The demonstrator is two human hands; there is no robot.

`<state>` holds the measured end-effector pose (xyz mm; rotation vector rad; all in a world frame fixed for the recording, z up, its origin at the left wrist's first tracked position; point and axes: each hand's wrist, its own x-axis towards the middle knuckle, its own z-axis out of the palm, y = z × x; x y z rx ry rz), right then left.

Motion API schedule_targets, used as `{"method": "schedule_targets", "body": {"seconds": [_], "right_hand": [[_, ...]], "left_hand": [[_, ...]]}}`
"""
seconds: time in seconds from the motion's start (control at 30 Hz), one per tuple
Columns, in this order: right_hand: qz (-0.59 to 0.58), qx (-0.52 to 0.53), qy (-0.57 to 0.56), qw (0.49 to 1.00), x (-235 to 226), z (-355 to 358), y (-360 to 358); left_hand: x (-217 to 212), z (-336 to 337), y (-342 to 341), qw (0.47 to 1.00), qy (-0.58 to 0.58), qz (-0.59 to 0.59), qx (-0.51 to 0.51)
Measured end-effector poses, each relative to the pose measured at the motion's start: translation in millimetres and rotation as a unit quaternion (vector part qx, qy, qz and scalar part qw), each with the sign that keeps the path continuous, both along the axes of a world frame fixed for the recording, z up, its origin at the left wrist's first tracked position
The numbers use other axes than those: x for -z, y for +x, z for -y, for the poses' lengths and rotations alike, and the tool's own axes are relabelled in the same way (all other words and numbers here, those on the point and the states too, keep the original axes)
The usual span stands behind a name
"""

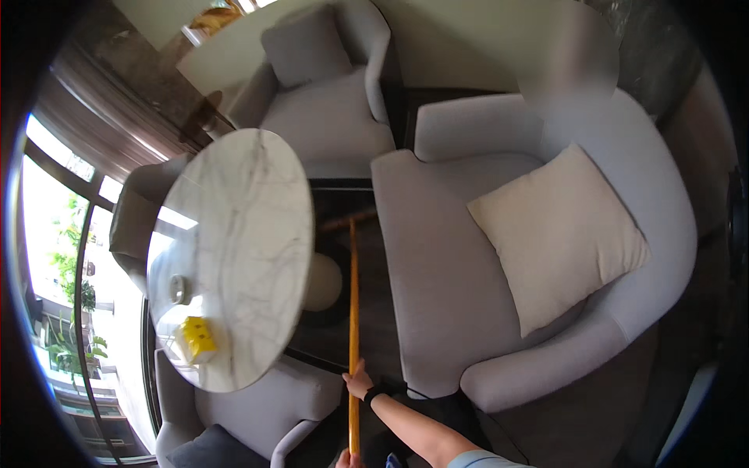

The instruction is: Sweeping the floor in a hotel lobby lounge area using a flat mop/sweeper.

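The left hand (343,460), at the lower edge, has its fingers clamped on a pole (354,312). Farther along, the right hand (359,382) likewise has its fingers wrapped around the pole. The pole extends away above the dark floor (374,273), between the round marble surface (242,234) and a grey armchair (445,234) bearing a beige cushion (558,234). A second armchair (324,109) stands beyond.

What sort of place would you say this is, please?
Probably a lounge or café seating area, judging by grey upholstered armchairs standing around a rounded, white, grey-veined tabletop, near a tall, dark-framed window.
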<state>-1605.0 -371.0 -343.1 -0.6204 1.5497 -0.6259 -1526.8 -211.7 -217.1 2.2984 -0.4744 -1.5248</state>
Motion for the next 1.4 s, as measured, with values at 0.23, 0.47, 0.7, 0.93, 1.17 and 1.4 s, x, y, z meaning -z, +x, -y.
{"method": "schedule_targets", "body": {"seconds": [0.23, 0.47, 0.7, 0.93, 1.17, 1.4], "right_hand": [[0.324, -0.048, -0.108, 0.939, -17.6, -66.2, -105.7], [0.364, -0.011, 0.053, 0.930, 96.3, -169.2, -127.2], [0.385, 0.027, 0.139, 0.912, 153.5, -218.6, -136.6], [0.384, 0.109, 0.198, 0.895, 96.2, -226.6, -122.8], [0.311, 0.103, 0.165, 0.930, 29.0, -104.1, -74.7], [0.117, -0.109, 0.077, 0.984, -10.2, 41.9, -16.3]], "left_hand": [[196.0, 163.6, -18.3, 0.992, -0.095, -0.026, 0.078], [395.9, 307.4, -20.5, 0.976, -0.164, 0.070, 0.122], [444.2, 392.7, -22.4, 0.982, -0.152, 0.088, 0.071], [395.5, 167.1, -40.7, 0.995, -0.067, 0.055, 0.054], [135.2, -16.4, 6.2, 0.993, 0.084, -0.073, 0.031], [24.9, -73.1, -17.3, 0.985, 0.008, -0.134, -0.108]]}}
